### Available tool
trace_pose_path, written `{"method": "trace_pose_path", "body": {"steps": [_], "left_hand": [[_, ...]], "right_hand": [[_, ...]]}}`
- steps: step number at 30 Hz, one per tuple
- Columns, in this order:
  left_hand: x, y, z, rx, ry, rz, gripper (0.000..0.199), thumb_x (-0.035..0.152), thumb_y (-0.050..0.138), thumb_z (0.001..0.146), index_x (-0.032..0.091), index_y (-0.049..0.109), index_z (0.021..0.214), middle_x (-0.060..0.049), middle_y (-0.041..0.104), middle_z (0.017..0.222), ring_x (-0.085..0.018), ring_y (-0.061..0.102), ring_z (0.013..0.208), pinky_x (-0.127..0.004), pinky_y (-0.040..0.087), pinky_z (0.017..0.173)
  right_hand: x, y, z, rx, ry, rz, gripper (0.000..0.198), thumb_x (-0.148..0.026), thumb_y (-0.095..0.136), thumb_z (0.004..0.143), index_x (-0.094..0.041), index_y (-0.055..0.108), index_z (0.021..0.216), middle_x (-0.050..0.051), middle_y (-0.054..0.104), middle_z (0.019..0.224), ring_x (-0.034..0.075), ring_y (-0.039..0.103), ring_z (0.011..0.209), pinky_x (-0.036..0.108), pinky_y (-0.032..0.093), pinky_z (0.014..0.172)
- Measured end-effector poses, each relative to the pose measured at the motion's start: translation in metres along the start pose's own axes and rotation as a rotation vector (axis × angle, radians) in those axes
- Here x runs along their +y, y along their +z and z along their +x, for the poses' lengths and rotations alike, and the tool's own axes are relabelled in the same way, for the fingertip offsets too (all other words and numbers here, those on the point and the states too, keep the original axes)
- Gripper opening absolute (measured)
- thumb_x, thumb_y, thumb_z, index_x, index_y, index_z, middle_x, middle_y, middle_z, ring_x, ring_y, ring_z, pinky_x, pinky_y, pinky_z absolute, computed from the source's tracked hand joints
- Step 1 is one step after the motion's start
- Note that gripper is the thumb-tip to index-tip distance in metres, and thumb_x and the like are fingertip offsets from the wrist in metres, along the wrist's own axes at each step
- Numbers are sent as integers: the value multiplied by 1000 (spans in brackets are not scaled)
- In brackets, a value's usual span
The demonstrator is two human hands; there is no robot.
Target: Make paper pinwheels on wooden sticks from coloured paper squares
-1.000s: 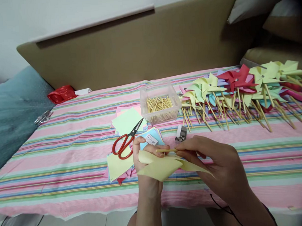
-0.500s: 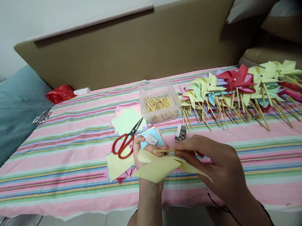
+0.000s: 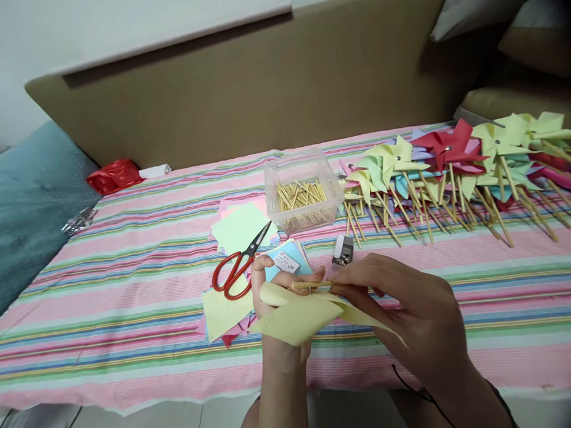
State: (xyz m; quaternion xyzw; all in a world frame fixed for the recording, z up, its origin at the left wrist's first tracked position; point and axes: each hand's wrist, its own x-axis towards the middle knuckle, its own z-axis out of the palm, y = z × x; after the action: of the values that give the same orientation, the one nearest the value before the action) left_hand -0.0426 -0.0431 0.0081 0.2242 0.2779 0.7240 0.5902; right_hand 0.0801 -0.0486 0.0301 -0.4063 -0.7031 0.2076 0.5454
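Observation:
A pale yellow paper pinwheel (image 3: 299, 320) is between my hands, its folded blades toward me. My left hand (image 3: 284, 353) grips it from behind, partly hidden by the paper, with the fingers curled above. My right hand (image 3: 407, 309) pinches a thin wooden stick (image 3: 312, 285) between thumb and forefinger. The stick lies sideways along the pinwheel's upper edge, where a pin shows just below it. Beyond my hands are red-handled scissors (image 3: 234, 276) on paper squares, and a small grey-and-white box of pins (image 3: 342, 249).
A clear plastic box (image 3: 305, 221) holds many sticks. Finished pinwheels (image 3: 448, 150) are piled at the right. Pale green paper squares (image 3: 243, 225) lie behind the scissors. At the far left are a red plastic bag (image 3: 116, 177) and a teal cushion (image 3: 29, 206). A striped cloth (image 3: 128, 296) covers the surface.
Both hands stay almost where they were, still holding the pinwheel and stick. The stick shifts very slightly against the pin, and the view moves a little.

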Motion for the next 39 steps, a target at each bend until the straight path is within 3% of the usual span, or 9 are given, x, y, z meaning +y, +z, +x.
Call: {"method": "trace_pose_path", "body": {"steps": [9, 20, 32, 39], "left_hand": [[1, 3, -1, 10, 7, 19, 35, 31, 77, 70, 25, 51, 92, 12, 59, 55, -6, 64, 60, -29, 55, 85], [1, 0, -1, -10, 2, 19, 48, 35, 82, 62, 26, 48, 93, 13, 60, 56, -10, 69, 66, -31, 54, 87], [1, -6, 3, -19, -38, 42, 45, 35, 80, 65, 26, 43, 88, 14, 58, 51, -13, 70, 64, -34, 55, 84], [-3, -1, 0, 27, 35, 56, 48, 31, 81, 64, 25, 42, 91, 12, 62, 56, -10, 69, 65, -30, 53, 87]], "right_hand": [[-2, 0, 1, 9, -14, -51, 20, -6, 57, 84, -23, 66, 88, 0, 68, 72, 13, 59, 64, 25, 46, 57], [-3, 0, 1, 7, 7, -31, 20, -6, 58, 83, -23, 66, 88, -1, 67, 72, 12, 56, 64, 24, 45, 58], [-3, -1, 0, 15, 33, -32, 19, -9, 60, 84, -26, 69, 88, -2, 68, 70, 13, 61, 62, 25, 49, 58], [1, 0, 0, 29, 96, 14, 17, -10, 64, 81, -25, 71, 83, -2, 68, 68, 13, 60, 58, 24, 49, 55]]}}
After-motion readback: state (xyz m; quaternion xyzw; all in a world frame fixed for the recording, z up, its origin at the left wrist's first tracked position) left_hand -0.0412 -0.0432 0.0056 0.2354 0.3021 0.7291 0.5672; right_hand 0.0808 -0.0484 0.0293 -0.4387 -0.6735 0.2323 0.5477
